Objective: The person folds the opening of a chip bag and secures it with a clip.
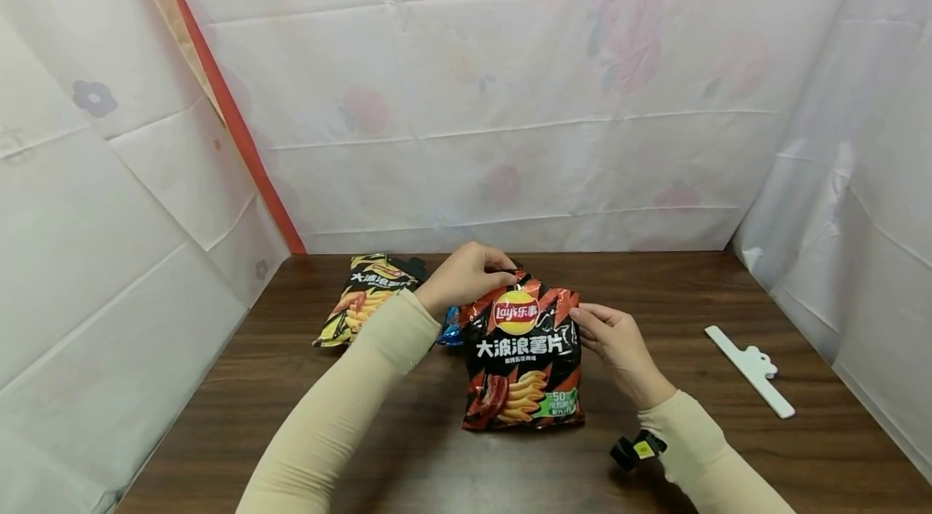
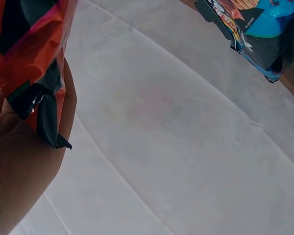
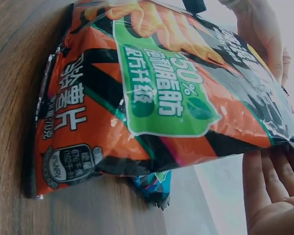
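Observation:
A red and black Lay's chip bag stands upright before me, its printed front facing me. At its top left, my left hand pinches the upper edge between thumb and fingers. My right hand holds the upper right side, thumb on the front and fingers behind. In the right wrist view, the chip bag has its lower edge along the wooden surface, and the right hand's fingers reach behind it. The left wrist view has the bag's top corner lying against the left hand.
A yellow and black chip bag lies at the back left, a dark clip-like piece at its top. Partly hidden behind the red bag is a blue bag. On the right of the wooden table lies a white bag clip.

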The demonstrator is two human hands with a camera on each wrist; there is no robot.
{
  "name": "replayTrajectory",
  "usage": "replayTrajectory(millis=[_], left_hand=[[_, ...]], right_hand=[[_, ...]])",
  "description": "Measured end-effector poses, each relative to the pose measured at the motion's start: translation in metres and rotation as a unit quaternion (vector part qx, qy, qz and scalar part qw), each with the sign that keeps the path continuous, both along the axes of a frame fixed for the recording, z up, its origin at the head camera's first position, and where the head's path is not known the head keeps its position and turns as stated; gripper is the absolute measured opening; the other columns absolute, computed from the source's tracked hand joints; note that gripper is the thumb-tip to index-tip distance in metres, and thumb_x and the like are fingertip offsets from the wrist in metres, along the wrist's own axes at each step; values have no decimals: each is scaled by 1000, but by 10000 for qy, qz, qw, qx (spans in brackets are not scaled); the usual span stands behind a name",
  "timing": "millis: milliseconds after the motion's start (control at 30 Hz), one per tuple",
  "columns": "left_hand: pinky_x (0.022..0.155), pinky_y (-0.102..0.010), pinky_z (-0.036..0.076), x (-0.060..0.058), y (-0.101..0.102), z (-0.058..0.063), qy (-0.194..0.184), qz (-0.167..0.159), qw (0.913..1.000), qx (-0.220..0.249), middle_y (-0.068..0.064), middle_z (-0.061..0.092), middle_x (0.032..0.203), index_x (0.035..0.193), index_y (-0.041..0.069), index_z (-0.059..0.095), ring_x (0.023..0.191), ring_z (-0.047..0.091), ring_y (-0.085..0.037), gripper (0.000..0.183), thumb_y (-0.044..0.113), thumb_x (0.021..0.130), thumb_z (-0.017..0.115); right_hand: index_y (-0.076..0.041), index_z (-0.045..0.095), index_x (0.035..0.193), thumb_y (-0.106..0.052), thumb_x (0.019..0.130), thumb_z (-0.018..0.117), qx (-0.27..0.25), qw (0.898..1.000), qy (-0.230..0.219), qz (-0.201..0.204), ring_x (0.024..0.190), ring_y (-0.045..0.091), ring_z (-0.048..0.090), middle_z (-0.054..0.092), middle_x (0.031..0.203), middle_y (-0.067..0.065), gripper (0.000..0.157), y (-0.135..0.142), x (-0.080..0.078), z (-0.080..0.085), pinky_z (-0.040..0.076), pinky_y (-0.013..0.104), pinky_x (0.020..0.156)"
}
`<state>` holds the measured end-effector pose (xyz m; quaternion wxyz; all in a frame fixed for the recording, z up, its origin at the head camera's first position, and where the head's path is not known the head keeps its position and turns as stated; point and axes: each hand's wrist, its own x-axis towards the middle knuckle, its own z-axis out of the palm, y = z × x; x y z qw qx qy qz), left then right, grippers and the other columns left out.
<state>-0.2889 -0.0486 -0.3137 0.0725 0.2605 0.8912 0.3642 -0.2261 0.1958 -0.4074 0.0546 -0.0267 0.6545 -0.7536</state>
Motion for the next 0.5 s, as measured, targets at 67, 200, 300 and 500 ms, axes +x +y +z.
replayTrajectory(millis=[67,200,300,500], left_hand=[[53,-27,40,0,0,0,32,0,10000,5,0,74,86,107,12,75,52,45,-10,18,23,96,65],[51,-26,38,-1,-1,0,77,-7,10000,-2,2,73,87,107,13,76,49,41,-10,18,23,96,65],[52,-27,38,-1,-1,-1,84,-11,10000,-13,1,74,89,107,14,75,50,42,-11,18,23,96,65],[59,-27,45,-2,-2,-2,36,16,10000,-10,1,75,96,108,13,75,61,56,-10,19,23,96,65]], right_hand=[[-10,71,113,-27,97,64,50,10000,48,13,93,5,70,73,98,-11,25,0,-1,-1,56,24,82],[-13,73,105,-25,96,65,109,9998,147,-31,89,5,70,73,94,-10,17,0,-1,-2,57,25,81],[-16,73,98,-24,96,65,101,9997,208,-81,86,5,70,73,91,-9,12,-1,0,-3,57,25,80],[-14,73,95,-23,95,66,235,9989,358,-171,84,5,70,73,88,-9,11,-1,1,-3,57,27,80]])
